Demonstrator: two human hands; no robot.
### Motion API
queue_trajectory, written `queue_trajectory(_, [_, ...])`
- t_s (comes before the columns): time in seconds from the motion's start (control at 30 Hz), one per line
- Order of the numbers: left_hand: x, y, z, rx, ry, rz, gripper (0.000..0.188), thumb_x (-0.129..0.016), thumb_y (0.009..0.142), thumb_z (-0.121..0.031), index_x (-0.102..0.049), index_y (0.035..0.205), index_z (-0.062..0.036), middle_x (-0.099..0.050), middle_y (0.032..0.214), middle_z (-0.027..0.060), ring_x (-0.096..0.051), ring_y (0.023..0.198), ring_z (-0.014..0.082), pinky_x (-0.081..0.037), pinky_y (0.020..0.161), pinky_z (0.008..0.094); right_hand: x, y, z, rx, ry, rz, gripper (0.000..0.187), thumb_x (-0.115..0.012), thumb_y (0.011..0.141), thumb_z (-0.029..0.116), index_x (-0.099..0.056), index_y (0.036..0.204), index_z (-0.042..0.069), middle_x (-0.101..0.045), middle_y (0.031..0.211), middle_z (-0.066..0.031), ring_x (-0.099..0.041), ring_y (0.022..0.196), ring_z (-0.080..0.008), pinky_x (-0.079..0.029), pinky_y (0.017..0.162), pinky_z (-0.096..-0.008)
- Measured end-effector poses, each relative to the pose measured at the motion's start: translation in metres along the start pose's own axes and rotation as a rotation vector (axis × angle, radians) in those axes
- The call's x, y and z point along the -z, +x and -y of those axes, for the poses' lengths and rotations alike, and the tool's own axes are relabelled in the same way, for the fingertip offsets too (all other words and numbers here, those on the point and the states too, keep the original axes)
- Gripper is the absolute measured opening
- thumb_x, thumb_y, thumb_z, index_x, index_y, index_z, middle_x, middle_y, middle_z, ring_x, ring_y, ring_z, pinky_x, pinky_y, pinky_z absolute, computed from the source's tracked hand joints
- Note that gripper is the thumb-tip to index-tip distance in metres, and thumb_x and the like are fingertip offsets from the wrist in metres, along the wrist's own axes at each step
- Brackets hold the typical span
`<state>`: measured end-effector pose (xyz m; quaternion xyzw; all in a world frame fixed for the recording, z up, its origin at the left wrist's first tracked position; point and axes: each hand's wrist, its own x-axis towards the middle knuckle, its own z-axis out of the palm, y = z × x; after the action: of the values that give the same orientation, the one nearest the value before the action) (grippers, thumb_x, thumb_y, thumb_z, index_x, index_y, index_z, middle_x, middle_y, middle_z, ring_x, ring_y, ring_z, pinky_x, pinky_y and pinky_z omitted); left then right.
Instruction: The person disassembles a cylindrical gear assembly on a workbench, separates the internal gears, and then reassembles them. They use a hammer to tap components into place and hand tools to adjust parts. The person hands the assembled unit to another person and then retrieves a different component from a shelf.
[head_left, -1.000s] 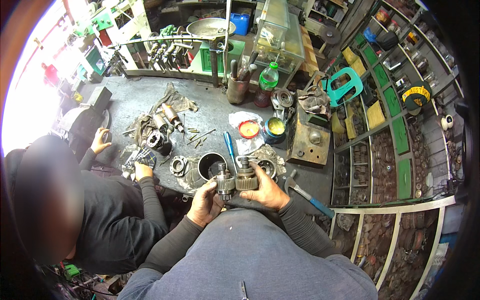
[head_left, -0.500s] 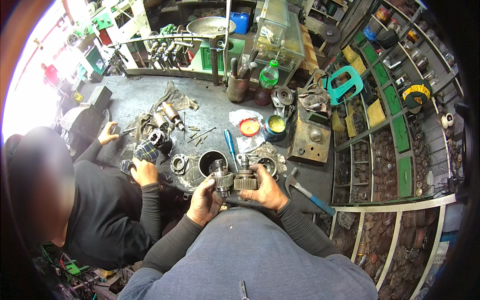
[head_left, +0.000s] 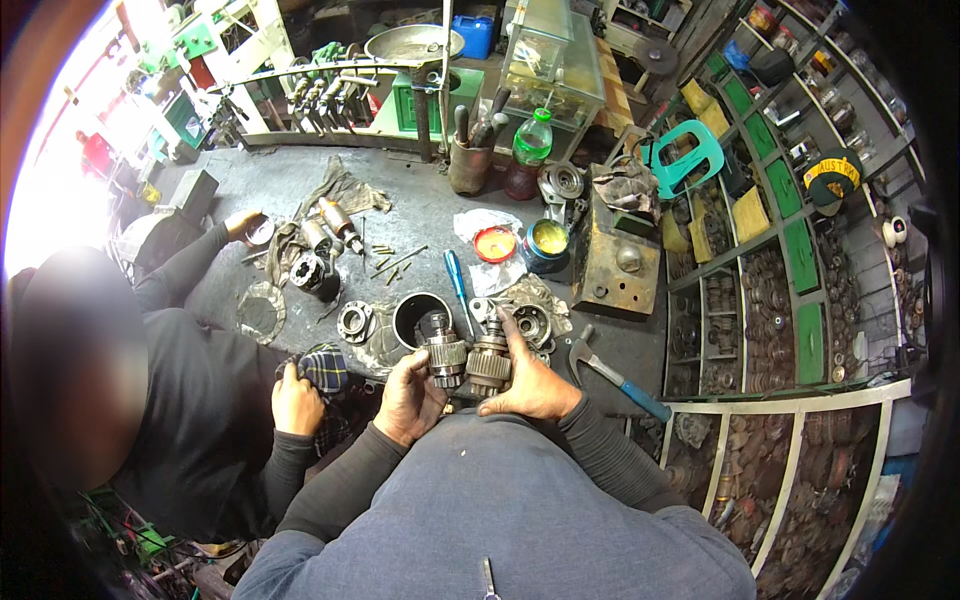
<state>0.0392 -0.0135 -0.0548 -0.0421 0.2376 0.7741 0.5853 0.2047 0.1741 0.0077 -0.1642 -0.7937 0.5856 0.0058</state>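
Two toothed gears with stub shafts stand side by side just in front of my body. My left hand is closed round the shinier left gear. The duller, browner right gear tilts slightly in the grip of my right hand, whose thumb lies along its upper part. Just beyond them is an open metal cylinder housing. A flanged ring part lies to its left, and a blue-handled screwdriver lies behind the gears. Right of my right hand rests a blue-handled hammer.
On the left a co-worker holds a plaid cloth and a round metal part. A grease can, its red lid, a bottle and a rusty metal block stand farther back. Shelves of parts line the right.
The right gear has tilted, and my right thumb has shifted up along it. The co-worker's cloth has moved nearer, uncovering a ring on the bench, and their far hand now holds a round part.
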Motion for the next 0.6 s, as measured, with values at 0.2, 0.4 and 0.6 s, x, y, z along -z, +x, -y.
queue_trajectory(0.2, [-0.014,-0.005,-0.004,0.041,-0.019,0.015,0.048,-0.063,0.107,-0.032,-0.063,0.143,-0.0007,-0.074,0.137,0.0161,-0.07,0.127,0.0295,-0.052,0.116,0.0478,0.009,0.004,0.014,-0.044,-0.017,0.027,0.154,-0.106,0.068,0.024,0.003,0.175,0.0,-0.017,0.178,-0.0339,-0.022,0.167,-0.0386,-0.022,0.136,-0.0432])
queue_trajectory(0.4, [-0.012,-0.006,-0.002,0.025,-0.069,0.062,0.056,-0.063,0.105,-0.033,-0.06,0.151,0.0001,-0.071,0.144,0.0173,-0.068,0.133,0.0306,-0.048,0.122,0.0483,0.005,0.003,0.01,0.055,-0.094,-0.048,0.148,-0.105,0.066,0.024,-0.005,0.173,-0.002,-0.038,0.168,-0.0329,-0.044,0.156,-0.04,-0.036,0.13,-0.0435])
queue_trajectory(0.6, [-0.009,-0.004,0.0,0.0,-0.06,0.065,0.059,-0.064,0.104,-0.032,-0.058,0.153,0.0015,-0.07,0.145,0.0184,-0.067,0.135,0.0312,-0.048,0.122,0.0465,0.001,0.0,-0.005,0.088,-0.136,-0.083,0.145,-0.105,0.067,0.022,-0.008,0.174,0.004,-0.042,0.166,-0.0296,-0.048,0.154,-0.039,-0.04,0.127,-0.0451])
